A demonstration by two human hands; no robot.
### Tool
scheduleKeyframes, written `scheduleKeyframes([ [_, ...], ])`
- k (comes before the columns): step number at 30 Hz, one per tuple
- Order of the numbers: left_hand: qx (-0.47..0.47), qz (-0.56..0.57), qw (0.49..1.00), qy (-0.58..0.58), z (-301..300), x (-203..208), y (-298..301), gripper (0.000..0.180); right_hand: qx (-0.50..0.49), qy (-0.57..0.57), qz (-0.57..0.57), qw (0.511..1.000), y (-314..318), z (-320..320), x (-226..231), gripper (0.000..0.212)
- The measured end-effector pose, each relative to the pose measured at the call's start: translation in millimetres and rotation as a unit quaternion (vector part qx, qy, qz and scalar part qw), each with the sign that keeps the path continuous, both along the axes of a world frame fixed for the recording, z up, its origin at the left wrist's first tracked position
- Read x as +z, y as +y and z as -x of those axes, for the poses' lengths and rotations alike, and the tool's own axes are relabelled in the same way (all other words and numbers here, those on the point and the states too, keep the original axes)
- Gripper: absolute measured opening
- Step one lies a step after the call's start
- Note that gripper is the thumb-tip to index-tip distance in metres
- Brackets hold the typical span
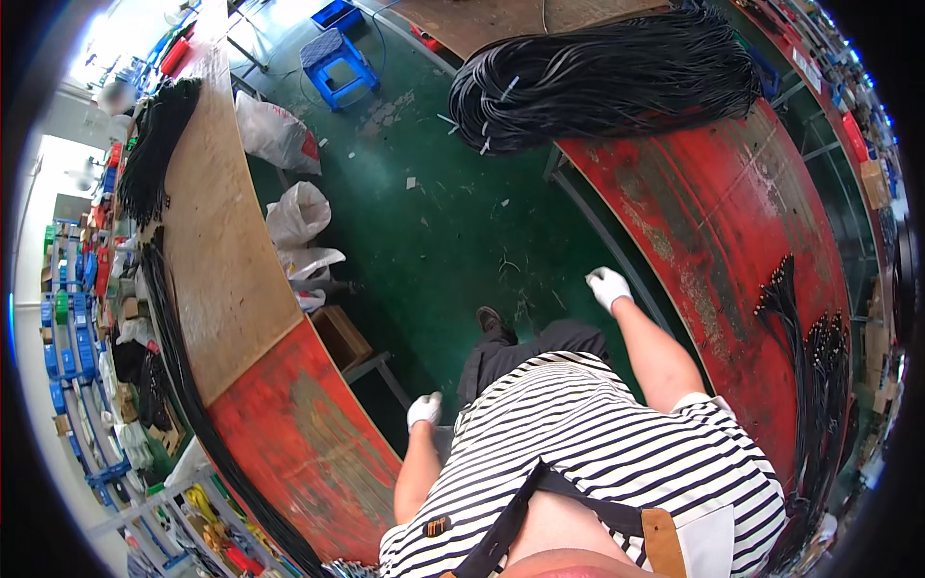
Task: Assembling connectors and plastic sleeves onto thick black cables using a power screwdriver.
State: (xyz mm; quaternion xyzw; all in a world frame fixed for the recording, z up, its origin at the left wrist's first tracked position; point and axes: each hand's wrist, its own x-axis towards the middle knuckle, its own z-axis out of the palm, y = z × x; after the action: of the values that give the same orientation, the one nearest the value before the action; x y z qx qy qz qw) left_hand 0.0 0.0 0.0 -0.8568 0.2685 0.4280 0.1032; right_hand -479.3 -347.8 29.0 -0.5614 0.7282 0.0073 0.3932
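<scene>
My left hand (424,409), in a white glove, hangs beside my hip near the edge of the left red tabletop (308,405). Its fingers are loosely curled, and nothing shows in them. Held out ahead, my right hand (607,287) wears a white glove too. It is close to the edge of the right red tabletop (674,222) but apart from it, with fingers curled and no object visible. A large coiled bundle of black cables (597,82), bound with white ties, lies at the far end of the right table.
More black cables (164,144) hang along the left bench (231,241). Cable ends with brass-coloured tips (824,337) lie at the right. White plastic bags (299,214) and a wooden box (342,337) stand under the left bench. A blue stool (339,67) stands on the green floor ahead.
</scene>
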Motion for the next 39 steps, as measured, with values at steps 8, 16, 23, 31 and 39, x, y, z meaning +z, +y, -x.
scheduleKeyframes([
  [8, 0.064, 0.143, 0.988, -0.017, -218.7, 22.9, -173.6, 0.065, -0.031, -0.012, -0.022, 0.999, -49.0, -74.6, -15.8, 0.042],
  [16, 0.071, 0.211, 0.971, 0.089, -232.2, 4.4, -390.3, 0.060, -0.079, -0.054, 0.168, 0.981, -208.2, -192.8, -15.0, 0.036],
  [23, -0.108, 0.139, 0.981, 0.077, -294.9, 38.1, -513.9, 0.058, 0.003, -0.121, 0.205, 0.971, -396.1, -343.7, 36.7, 0.031],
  [31, 0.139, 0.185, 0.972, 0.052, -483.2, -3.8, -602.0, 0.058, -0.014, -0.134, 0.148, 0.980, -563.2, -438.2, 38.2, 0.033],
  [39, 0.000, 0.077, 0.994, 0.082, -592.8, -28.8, -742.3, 0.066, -0.244, -0.105, -0.029, 0.963, -613.5, -485.2, -21.4, 0.029],
])
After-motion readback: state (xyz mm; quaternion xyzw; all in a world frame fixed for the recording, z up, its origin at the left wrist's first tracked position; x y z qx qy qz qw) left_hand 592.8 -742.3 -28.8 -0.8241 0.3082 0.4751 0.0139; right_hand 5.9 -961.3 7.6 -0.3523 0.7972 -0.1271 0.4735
